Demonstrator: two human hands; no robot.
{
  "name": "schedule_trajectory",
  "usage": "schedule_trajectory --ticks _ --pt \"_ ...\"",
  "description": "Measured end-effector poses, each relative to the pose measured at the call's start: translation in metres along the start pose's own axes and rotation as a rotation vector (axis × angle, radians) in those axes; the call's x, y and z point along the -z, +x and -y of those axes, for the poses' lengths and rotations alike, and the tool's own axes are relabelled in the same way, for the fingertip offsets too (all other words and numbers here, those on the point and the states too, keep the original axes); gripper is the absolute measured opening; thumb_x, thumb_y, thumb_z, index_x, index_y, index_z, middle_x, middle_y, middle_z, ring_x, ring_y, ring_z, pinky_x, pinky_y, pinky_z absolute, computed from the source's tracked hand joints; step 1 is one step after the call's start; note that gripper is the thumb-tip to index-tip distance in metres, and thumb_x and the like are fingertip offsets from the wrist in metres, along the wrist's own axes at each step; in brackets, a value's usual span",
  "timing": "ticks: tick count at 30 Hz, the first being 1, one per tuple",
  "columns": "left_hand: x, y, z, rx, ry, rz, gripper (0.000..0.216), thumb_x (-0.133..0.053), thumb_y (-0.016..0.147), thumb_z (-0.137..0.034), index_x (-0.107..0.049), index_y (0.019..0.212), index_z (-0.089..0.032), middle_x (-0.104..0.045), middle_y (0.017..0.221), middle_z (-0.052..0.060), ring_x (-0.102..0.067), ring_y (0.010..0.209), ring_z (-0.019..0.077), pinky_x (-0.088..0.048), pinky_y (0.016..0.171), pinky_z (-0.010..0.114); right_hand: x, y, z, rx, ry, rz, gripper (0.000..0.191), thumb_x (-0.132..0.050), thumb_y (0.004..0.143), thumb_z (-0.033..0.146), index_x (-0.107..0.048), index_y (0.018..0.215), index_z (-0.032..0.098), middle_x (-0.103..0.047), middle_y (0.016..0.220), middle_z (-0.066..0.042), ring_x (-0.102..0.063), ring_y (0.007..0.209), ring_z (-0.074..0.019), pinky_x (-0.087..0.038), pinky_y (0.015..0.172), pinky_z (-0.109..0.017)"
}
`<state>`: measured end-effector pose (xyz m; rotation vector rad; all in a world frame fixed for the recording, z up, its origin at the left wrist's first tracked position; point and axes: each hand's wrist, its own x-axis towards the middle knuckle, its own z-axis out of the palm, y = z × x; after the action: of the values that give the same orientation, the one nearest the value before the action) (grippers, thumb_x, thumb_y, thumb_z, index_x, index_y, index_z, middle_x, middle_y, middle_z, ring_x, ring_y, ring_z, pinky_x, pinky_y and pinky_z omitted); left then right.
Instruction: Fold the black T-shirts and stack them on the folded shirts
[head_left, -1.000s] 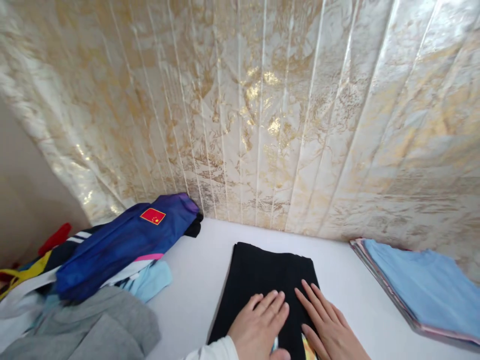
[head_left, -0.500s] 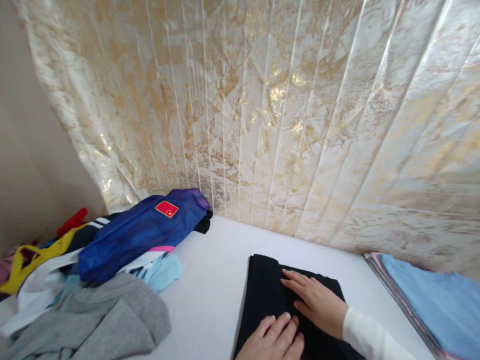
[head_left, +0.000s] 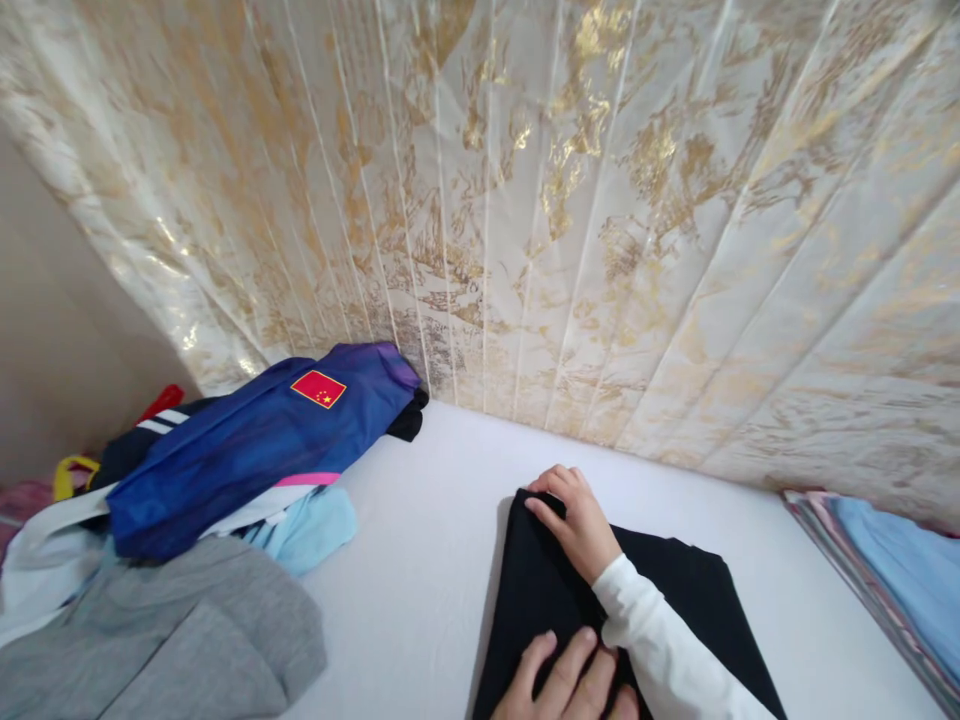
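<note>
A folded black garment (head_left: 675,590) lies on the white surface in front of me. My right hand (head_left: 577,520), in a white sleeve, is at its far left corner, with thumb and fingers closed around the edge of the cloth. Nearer to me, my left hand (head_left: 570,685) rests on the same garment with its fingers spread; the bottom of the picture cuts it off. What kind of garment it is does not show.
A loose heap at left holds a blue garment (head_left: 247,450) with a red flag patch, a grey garment (head_left: 225,630) and a light blue one (head_left: 315,530). Folded clothes (head_left: 892,570) are stacked at right. A gold-patterned curtain (head_left: 525,220) hangs behind the white surface (head_left: 420,560).
My right hand has moved from the middle of the black garment to its far left corner and closed on the edge. The left hand stays on the cloth. The view has shifted slightly.
</note>
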<state>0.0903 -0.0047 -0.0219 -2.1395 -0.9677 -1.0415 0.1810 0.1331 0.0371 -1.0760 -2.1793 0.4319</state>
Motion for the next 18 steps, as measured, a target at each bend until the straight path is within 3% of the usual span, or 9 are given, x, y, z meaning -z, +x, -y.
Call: schedule_trajectory --ticks 5,12,15,18 --pt "0.016 0.003 0.007 0.025 0.023 0.088 0.028 -0.038 0.097 -0.033 -0.064 0.105 -0.028 -0.066 0.113 -0.003 -0.052 0.117 0.0161 -0.029 0.106 0.033 -0.007 0.004 -0.001 -0.005 -0.133 0.051 0.005 -0.061 0.084 0.029 -0.063 0.085 0.024 -0.061 0.085 -0.003 -0.050 0.084 -0.0212 -0.042 0.078 -0.036" --pt "0.018 -0.013 0.007 0.001 0.190 0.144 0.026 -0.043 0.094 -0.029 -0.060 0.110 -0.017 -0.064 0.118 0.009 -0.056 0.114 0.0240 -0.036 0.101 0.034 -0.026 0.010 -0.001 -0.089 -0.391 0.054 0.024 -0.059 0.084 0.043 -0.060 0.084 0.019 -0.059 0.093 -0.009 -0.050 0.090 -0.0265 -0.042 0.079 -0.041" --pt "0.026 -0.012 0.019 -0.096 0.176 0.262 0.030 -0.044 0.094 -0.026 -0.055 0.120 -0.016 -0.060 0.125 0.009 -0.055 0.115 0.0217 -0.041 0.095 0.028 -0.017 0.013 -0.003 -0.071 -0.394 0.057 0.025 -0.051 0.089 0.042 -0.060 0.084 0.020 -0.061 0.091 -0.009 -0.053 0.089 -0.0257 -0.043 0.079 -0.041" --pt "0.038 -0.003 0.033 -0.145 0.124 0.366 0.035 -0.040 0.096 -0.026 -0.052 0.126 -0.013 -0.056 0.130 0.008 -0.053 0.117 0.0179 -0.044 0.089 0.022 0.010 0.000 -0.004 -0.057 -0.379 0.063 0.024 -0.043 0.093 0.035 -0.059 0.102 0.020 -0.063 0.107 -0.010 -0.057 0.100 -0.0238 -0.045 0.083 -0.039"
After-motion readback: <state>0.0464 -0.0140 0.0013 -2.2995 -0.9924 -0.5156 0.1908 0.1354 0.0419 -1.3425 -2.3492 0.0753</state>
